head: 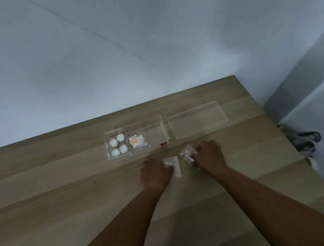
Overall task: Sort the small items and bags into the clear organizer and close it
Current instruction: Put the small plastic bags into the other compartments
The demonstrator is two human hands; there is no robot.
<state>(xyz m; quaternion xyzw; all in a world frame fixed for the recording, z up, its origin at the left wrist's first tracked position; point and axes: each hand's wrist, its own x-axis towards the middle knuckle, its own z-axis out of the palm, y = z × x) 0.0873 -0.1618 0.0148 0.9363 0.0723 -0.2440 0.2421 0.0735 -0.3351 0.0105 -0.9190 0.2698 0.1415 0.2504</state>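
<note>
Each curled hand pins a small clear plastic bag on the wooden table (59, 183): left hand (154, 172) on one bag (173, 165), right hand (210, 155) on the other (186, 154), readying pickups; the clear organizer (156, 131) waits at twelve o'clock, its clear lid (197, 120) off at two o'clock

You have the table (63, 203) before you, running back to a wall (101, 47). The organizer (137, 139) sits on it toward the far edge, a little left of centre. In its left compartment lie four discs (118, 146), two by two. In its middle compartment lies a bag (138, 142). The lid (197, 119) lies flat just right of the organizer, apart from it. Nearer you, two more bags lie side by side on the table: your left hand (155, 172) touches the left bag (172, 166), and your right hand (210, 154) touches the right bag (188, 155). Cables (305, 139) lie beyond the table's right edge.
</note>
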